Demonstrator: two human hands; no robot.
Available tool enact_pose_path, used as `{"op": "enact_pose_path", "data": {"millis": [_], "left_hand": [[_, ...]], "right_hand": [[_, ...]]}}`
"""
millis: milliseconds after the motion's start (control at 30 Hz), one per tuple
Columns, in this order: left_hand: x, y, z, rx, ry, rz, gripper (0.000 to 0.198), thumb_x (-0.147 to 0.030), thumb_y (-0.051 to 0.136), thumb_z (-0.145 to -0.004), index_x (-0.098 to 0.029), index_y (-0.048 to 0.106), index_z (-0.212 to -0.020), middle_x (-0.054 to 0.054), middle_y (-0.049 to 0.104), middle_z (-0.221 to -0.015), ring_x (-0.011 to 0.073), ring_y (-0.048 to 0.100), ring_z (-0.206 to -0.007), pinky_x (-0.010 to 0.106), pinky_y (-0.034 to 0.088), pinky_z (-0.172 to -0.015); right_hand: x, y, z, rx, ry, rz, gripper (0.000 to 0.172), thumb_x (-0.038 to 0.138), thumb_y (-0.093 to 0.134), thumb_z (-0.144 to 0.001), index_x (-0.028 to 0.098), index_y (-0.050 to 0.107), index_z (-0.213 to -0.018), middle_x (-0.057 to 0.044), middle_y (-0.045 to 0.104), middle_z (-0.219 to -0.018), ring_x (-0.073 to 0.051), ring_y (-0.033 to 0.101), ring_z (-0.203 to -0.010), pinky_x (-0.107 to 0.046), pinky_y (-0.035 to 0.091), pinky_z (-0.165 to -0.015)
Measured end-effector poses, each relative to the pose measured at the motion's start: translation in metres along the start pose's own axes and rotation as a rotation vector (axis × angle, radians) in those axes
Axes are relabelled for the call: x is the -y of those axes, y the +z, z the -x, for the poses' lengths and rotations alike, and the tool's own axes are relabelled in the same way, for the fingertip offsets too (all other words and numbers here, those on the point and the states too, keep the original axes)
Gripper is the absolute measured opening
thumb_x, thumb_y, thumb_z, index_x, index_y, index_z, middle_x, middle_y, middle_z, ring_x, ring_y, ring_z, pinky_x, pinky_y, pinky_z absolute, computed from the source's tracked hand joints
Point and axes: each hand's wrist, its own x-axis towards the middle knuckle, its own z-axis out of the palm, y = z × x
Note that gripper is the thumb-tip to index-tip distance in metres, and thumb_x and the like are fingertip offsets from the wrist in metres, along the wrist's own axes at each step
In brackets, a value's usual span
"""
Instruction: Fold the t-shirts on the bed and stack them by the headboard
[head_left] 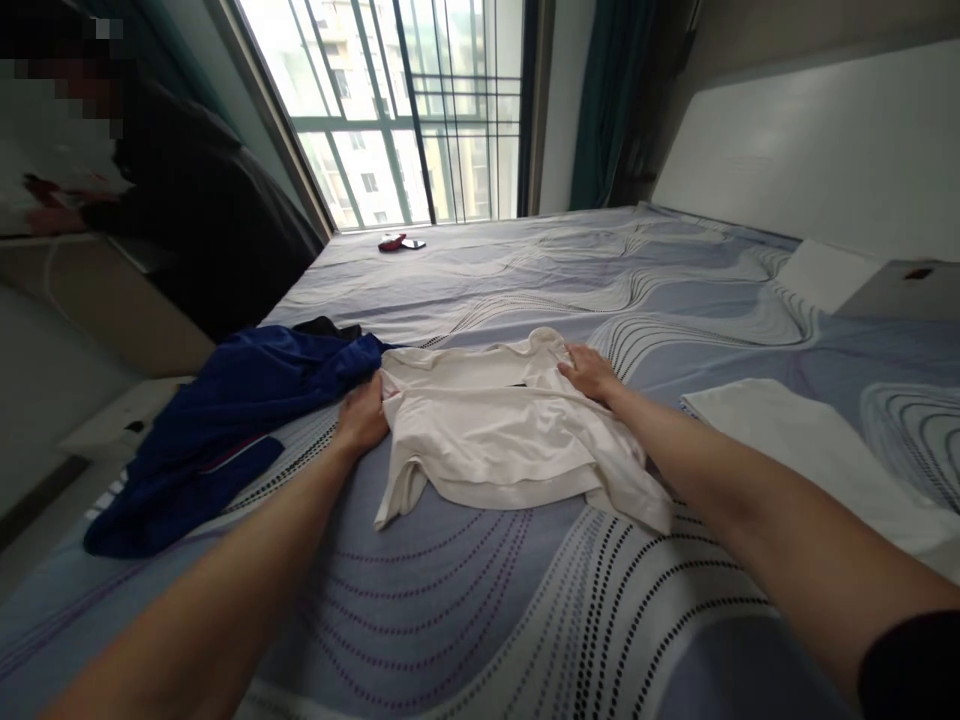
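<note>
A cream long-sleeved shirt [499,435] lies on the bed in front of me, partly doubled over, its sleeves trailing toward me on both sides. My left hand [364,415] is closed on the shirt's left edge, with the fingertips partly hidden by the cloth. At the upper right edge, my right hand [589,373] grips the fabric near the shoulder, fingers bent around it. A dark blue garment [259,385] with white stripes lies crumpled just left of my left hand. Beyond my right forearm rests a white folded cloth [787,440].
The bed [465,600] has a grey-blue wavy-patterned sheet. A red item [391,243] and a phone [413,244] lie at its far edge. A white box-like object [900,288] sits by the headboard [817,150]. A person in dark clothes [202,200] is at the left.
</note>
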Motion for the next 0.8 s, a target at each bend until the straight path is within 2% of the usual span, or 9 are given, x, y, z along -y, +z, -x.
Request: {"op": "enact_pose_path", "data": {"millis": [167, 233, 300, 367, 467, 500, 600, 667, 800], "left_hand": [[-0.017, -0.017, 0.09, -0.019, 0.035, 0.102, 0.059, -0.045, 0.017, -0.099, -0.018, 0.044, -0.144, 0.011, 0.051, -0.148, 0.0239, 0.044, -0.139, 0.043, 0.034, -0.114], [-0.021, -0.022, 0.121, -0.032, 0.047, 0.19, 0.062, -0.054, 0.024, -0.096, -0.019, 0.04, -0.145, 0.012, 0.056, -0.143, 0.0235, 0.051, -0.132, 0.041, 0.039, -0.11], [-0.025, -0.025, 0.146, -0.033, 0.074, 0.241, 0.073, -0.063, 0.043, -0.088, -0.02, 0.037, -0.147, 0.012, 0.06, -0.137, 0.0256, 0.056, -0.126, 0.041, 0.042, -0.106], [-0.029, -0.026, 0.163, -0.034, 0.132, 0.205, 0.08, -0.065, 0.056, -0.08, -0.022, 0.04, -0.145, 0.011, 0.064, -0.13, 0.0274, 0.059, -0.12, 0.042, 0.043, -0.105], [-0.035, -0.027, 0.175, -0.075, 0.132, 0.166, 0.065, -0.061, 0.057, -0.08, -0.024, 0.056, -0.132, 0.009, 0.068, -0.115, 0.0283, 0.061, -0.112, 0.042, 0.043, -0.102], [-0.037, -0.028, 0.176, -0.086, 0.098, 0.185, 0.056, -0.06, 0.055, -0.081, -0.024, 0.061, -0.124, 0.009, 0.069, -0.112, 0.0282, 0.061, -0.11, 0.041, 0.044, -0.101], [-0.041, -0.032, 0.177, -0.1, 0.005, 0.264, 0.038, -0.055, 0.049, -0.085, -0.027, 0.067, -0.103, 0.006, 0.073, -0.102, 0.0271, 0.065, -0.101, 0.038, 0.047, -0.094], [-0.044, -0.036, 0.182, -0.14, -0.047, 0.294, 0.035, -0.053, 0.046, -0.087, -0.027, 0.067, -0.099, 0.005, 0.074, -0.096, 0.0263, 0.067, -0.095, 0.037, 0.048, -0.089], [-0.05, -0.047, 0.211, -0.275, -0.187, 0.355, 0.038, -0.049, 0.04, -0.088, -0.024, 0.066, -0.101, 0.007, 0.075, -0.099, 0.0265, 0.068, -0.096, 0.037, 0.05, -0.086]], "right_hand": [[-0.004, -0.017, 0.084, 0.083, -0.017, -0.014, 0.055, 0.041, 0.03, -0.103, 0.019, 0.03, -0.153, -0.009, 0.031, -0.16, -0.025, 0.023, -0.148, -0.05, 0.015, -0.119], [-0.008, -0.024, 0.12, 0.087, -0.02, -0.024, 0.053, 0.04, 0.023, -0.104, 0.021, 0.031, -0.153, -0.007, 0.034, -0.159, -0.023, 0.023, -0.148, -0.05, 0.016, -0.119], [-0.012, -0.029, 0.158, 0.073, -0.03, -0.064, 0.054, 0.041, 0.021, -0.104, 0.02, 0.031, -0.152, -0.008, 0.039, -0.156, -0.021, 0.029, -0.146, -0.046, 0.02, -0.119], [-0.016, -0.031, 0.196, 0.016, -0.07, -0.176, 0.059, 0.048, 0.031, -0.101, 0.018, 0.031, -0.151, -0.011, 0.044, -0.152, -0.022, 0.037, -0.141, -0.043, 0.026, -0.117], [-0.018, -0.029, 0.246, -0.096, -0.176, -0.37, 0.079, 0.059, 0.06, -0.083, 0.017, 0.035, -0.146, -0.015, 0.046, -0.148, -0.027, 0.042, -0.136, -0.041, 0.033, -0.113], [-0.017, -0.028, 0.257, -0.126, -0.191, -0.396, 0.078, 0.058, 0.066, -0.079, 0.018, 0.04, -0.141, -0.015, 0.044, -0.148, -0.028, 0.041, -0.137, -0.041, 0.034, -0.113], [-0.009, -0.028, 0.274, -0.201, -0.136, -0.405, 0.04, 0.044, 0.062, -0.084, 0.022, 0.058, -0.118, -0.011, 0.045, -0.145, -0.025, 0.043, -0.136, -0.04, 0.034, -0.113], [-0.003, -0.031, 0.273, -0.231, -0.071, -0.418, 0.021, 0.034, 0.053, -0.088, 0.024, 0.063, -0.103, -0.009, 0.051, -0.139, -0.022, 0.048, -0.131, -0.039, 0.036, -0.111], [-0.001, -0.043, 0.269, -0.305, 0.039, -0.561, 0.026, 0.035, 0.041, -0.091, 0.024, 0.064, -0.096, -0.008, 0.063, -0.124, -0.022, 0.057, -0.119, -0.038, 0.043, -0.105]]}}
